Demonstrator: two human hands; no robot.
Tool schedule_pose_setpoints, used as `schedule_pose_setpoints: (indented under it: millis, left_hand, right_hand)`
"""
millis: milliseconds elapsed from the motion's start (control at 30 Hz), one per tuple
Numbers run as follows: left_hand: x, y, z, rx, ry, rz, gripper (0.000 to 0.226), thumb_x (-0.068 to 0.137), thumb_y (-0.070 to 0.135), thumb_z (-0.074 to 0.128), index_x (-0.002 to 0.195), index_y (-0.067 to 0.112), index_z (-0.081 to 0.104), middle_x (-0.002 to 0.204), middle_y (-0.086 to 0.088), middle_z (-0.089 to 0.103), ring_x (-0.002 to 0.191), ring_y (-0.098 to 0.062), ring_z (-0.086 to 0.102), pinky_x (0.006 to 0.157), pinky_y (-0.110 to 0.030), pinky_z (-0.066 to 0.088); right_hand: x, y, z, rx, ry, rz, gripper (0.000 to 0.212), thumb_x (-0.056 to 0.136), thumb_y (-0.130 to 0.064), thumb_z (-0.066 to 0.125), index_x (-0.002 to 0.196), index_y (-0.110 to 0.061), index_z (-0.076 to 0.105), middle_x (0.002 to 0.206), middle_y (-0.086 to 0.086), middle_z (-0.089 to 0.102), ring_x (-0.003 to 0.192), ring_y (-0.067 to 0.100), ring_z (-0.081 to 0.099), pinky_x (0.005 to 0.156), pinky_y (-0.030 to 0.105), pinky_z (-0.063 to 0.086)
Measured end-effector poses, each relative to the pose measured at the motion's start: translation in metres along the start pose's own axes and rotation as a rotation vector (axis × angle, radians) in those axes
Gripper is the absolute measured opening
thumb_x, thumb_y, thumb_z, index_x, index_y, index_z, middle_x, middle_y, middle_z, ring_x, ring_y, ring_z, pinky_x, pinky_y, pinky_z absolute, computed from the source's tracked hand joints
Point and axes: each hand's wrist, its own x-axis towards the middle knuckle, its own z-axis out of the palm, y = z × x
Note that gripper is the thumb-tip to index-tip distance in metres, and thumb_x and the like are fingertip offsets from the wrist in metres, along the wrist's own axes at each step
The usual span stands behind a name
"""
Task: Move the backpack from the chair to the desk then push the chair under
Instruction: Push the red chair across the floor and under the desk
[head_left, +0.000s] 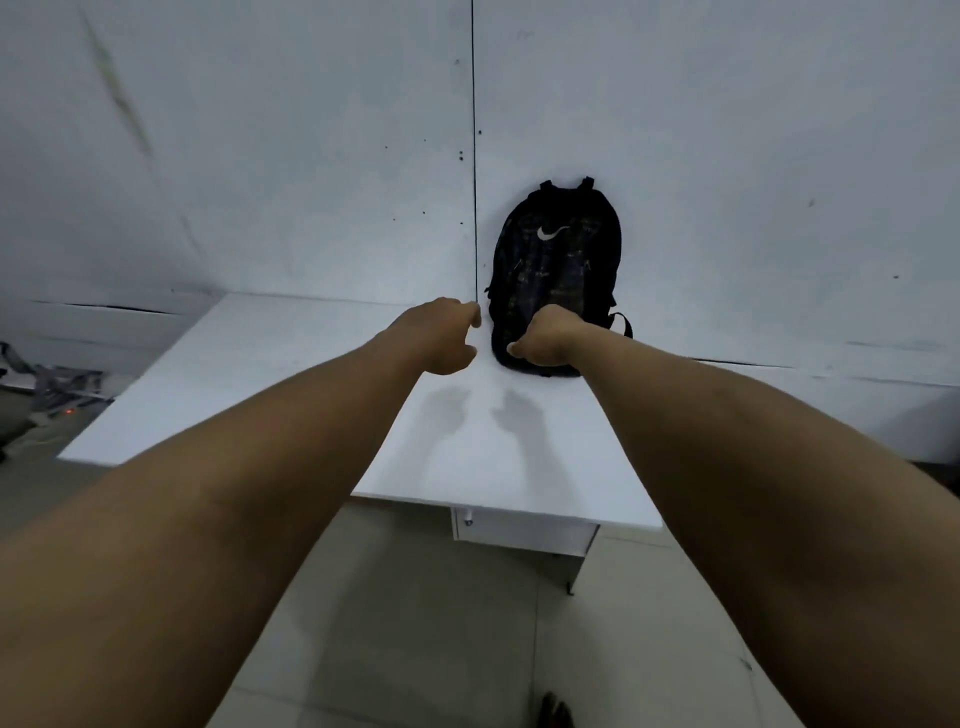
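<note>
So from where I'm sitting, the big white wall (260, 156) fills the whole far side, and the white bench (291, 374) runs up against it, taking most of the middle of the view, with the tiled floor (415, 623) near me. The backpack (558, 270) is already up on the bench, standing upright at the far edge and leaning back on the wall, a bit right of the dark seam in the panels, logo facing me. So I'd say step one, getting it off the chair, looks basically done and we're at the letting-go part. Both arms reach out over the bench. The right hand (545, 335) sits in front of the lower part of the bag, fingers curled down and away from the camera, so I honestly can't tell if it's got hold of fabric or is just resting there. The left hand (441, 335) is just beside the bag's left edge, not clearly touching, fingers loosely curled with nothing in them as far as I can see. The chair isn't in view at all, so the next move probably calls for pulling both hands back without tipping the bag, then turning to find the chair and lining it up with the gap under the bench near the small drawer unit (524, 532). A soft bag propped like that might slump.
</note>
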Motion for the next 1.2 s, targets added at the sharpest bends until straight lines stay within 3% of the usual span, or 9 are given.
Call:
schedule_pose_setpoints:
  millis: [133,333,533,733,1033,1200]
  left_hand:
    - [-0.044,0.009,-0.007,0.009,0.027,0.002,0.049,0.094,0.034,0.059,0.138,0.02,0.045,0.129,-0.007,0.054,0.116,-0.026,0.054,0.082,-0.033,0.04]
    - [-0.104,0.027,-0.012,0.014,0.099,-0.039,0.048,0.094,0.035,0.057,0.137,0.02,0.046,0.132,-0.007,0.052,0.117,-0.028,0.054,0.086,-0.037,0.043]
    - [-0.168,0.054,-0.017,0.004,0.228,-0.1,0.047,0.095,0.035,0.056,0.137,0.018,0.046,0.134,-0.008,0.051,0.117,-0.028,0.054,0.085,-0.038,0.043]
    - [-0.264,0.084,0.0,-0.017,0.153,-0.142,0.046,0.094,0.035,0.057,0.136,0.019,0.047,0.132,-0.006,0.051,0.114,-0.027,0.055,0.081,-0.035,0.04]
    - [-0.387,0.101,0.044,-0.021,-0.03,-0.203,0.046,0.091,0.033,0.057,0.134,0.021,0.049,0.131,-0.005,0.051,0.117,-0.027,0.053,0.083,-0.035,0.04]
    - [-0.43,0.097,0.054,-0.024,-0.055,-0.193,0.044,0.09,0.035,0.059,0.131,0.02,0.051,0.13,-0.006,0.053,0.116,-0.027,0.054,0.087,-0.036,0.046]
  right_hand:
    - [-0.046,-0.005,0.01,0.018,0.029,0.002,0.028,0.091,-0.03,0.069,0.091,-0.005,0.056,0.079,0.005,0.052,0.066,0.017,0.049,0.05,0.025,0.035]
    - [-0.115,0.008,0.023,-0.061,0.162,-0.036,0.017,0.092,-0.022,0.063,0.086,-0.008,0.056,0.083,0.007,0.056,0.078,0.025,0.057,0.052,0.026,0.038]
    - [-0.195,0.021,0.037,-0.148,0.291,-0.115,0.021,0.093,-0.019,0.058,0.112,-0.011,0.053,0.103,0.006,0.055,0.086,0.024,0.053,0.066,0.032,0.041]
    - [-0.28,0.041,0.063,-0.171,0.241,-0.131,0.036,0.095,-0.024,0.058,0.128,-0.01,0.051,0.124,0.009,0.054,0.094,0.024,0.05,0.075,0.032,0.042]
    - [-0.367,0.055,0.125,-0.232,0.106,-0.086,0.03,0.091,-0.021,0.06,0.119,-0.01,0.056,0.112,0.007,0.058,0.088,0.023,0.05,0.072,0.031,0.042]
    - [-0.404,0.044,0.157,-0.229,0.062,-0.059,0.011,0.087,-0.017,0.059,0.086,-0.013,0.048,0.084,0.003,0.051,0.077,0.023,0.052,0.058,0.03,0.037]
